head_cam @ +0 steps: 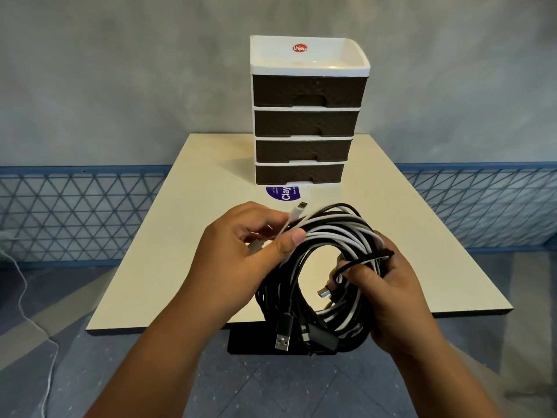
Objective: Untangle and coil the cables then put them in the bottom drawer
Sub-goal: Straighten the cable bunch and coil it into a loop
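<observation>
- The left hand (pixel 241 251) pinched a white cable near its plug end (pixel 301 205), thumb pressed over the strand, at the upper left of the bundle.
- The right hand (pixel 388 297) curled its fingers around the right side of the coil of black and white cables (pixel 316 236), also trapping a thin black strand (pixel 370 257).
- The bundle hung in the air between the hands, above the near edge of the tabletop (pixel 180 236), touching nothing else; two black USB plugs (pixel 282 336) dangled from its lower part.
- Black and white loops were still interleaved, so the untangling looked unfinished; the sound move was likely to follow the white end loop by loop out of the coil while the right hand held the rest loosely, not tightly.
- Pulling hard on the plug risked cinching a knot.
- The drawer unit (pixel 307 116) stood at the far side of the tabletop, all four drawers closed; the bottom drawer (pixel 300 173) would need opening before any coil went in.
- A purple sticker (pixel 283 193) lay just in front of the unit.
</observation>
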The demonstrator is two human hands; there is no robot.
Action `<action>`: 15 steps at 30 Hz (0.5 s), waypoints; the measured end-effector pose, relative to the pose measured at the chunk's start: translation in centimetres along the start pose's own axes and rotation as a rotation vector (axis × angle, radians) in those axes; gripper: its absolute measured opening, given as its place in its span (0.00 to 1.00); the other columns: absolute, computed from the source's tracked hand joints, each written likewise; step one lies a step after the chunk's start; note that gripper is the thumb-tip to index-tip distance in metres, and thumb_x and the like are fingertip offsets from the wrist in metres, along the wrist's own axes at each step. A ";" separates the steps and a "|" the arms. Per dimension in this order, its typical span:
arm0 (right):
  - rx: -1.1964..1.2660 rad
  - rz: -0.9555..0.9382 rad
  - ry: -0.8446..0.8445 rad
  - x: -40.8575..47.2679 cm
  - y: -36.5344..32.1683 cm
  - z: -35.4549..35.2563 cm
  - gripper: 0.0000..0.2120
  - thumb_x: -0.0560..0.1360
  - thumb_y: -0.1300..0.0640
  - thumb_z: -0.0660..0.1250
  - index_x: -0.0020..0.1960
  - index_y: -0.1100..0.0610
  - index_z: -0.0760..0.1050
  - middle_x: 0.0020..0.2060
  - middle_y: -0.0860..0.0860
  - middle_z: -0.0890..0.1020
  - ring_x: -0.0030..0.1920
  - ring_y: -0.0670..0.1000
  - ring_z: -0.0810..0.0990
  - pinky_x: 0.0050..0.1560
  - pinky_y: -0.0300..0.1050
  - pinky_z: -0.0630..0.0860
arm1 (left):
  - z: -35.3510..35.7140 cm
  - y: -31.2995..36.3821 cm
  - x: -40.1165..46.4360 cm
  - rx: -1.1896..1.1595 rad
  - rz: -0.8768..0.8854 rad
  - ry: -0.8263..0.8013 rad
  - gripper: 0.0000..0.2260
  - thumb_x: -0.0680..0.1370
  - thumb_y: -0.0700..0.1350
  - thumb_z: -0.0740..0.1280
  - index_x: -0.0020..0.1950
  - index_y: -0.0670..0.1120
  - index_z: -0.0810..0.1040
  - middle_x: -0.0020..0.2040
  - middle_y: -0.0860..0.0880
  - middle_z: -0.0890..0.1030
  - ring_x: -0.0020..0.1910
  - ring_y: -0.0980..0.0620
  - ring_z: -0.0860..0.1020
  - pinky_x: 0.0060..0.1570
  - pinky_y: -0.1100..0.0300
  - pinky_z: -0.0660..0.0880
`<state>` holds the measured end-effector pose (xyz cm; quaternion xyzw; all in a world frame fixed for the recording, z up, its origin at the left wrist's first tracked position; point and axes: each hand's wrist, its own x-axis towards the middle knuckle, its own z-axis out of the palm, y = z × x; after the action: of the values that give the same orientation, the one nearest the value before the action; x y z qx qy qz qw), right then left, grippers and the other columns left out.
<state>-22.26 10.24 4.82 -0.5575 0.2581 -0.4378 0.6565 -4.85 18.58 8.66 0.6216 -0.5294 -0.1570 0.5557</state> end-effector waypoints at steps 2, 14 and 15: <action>0.009 0.004 0.007 -0.1 0.0 0.0 0.13 0.67 0.67 0.66 0.51 0.58 0.77 0.33 0.55 0.80 0.33 0.57 0.79 0.34 0.48 0.78 | 0.2 -0.1 -0.1 0.069 0.055 0.021 0.07 0.76 0.53 0.70 0.50 0.53 0.85 0.45 0.57 0.82 0.49 0.57 0.80 0.46 0.64 0.76; -0.025 0.010 -0.005 -0.3 0.2 -0.1 0.14 0.67 0.67 0.65 0.51 0.58 0.76 0.33 0.55 0.80 0.32 0.56 0.79 0.34 0.48 0.79 | 0.2 -0.3 0.1 0.073 -0.021 -0.038 0.08 0.80 0.47 0.66 0.54 0.57 0.83 0.47 0.56 0.80 0.48 0.59 0.79 0.45 0.67 0.75; -0.026 0.014 -0.005 -0.3 0.2 -0.1 0.14 0.67 0.67 0.65 0.51 0.59 0.76 0.33 0.55 0.80 0.33 0.56 0.79 0.34 0.47 0.79 | 0.3 -0.3 0.0 0.031 -0.027 0.001 0.08 0.79 0.47 0.67 0.54 0.58 0.82 0.47 0.56 0.81 0.48 0.58 0.79 0.45 0.65 0.76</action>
<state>-22.39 10.42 4.58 -0.5650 0.2659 -0.4287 0.6529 -4.92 18.39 8.36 0.6373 -0.5231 -0.1559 0.5440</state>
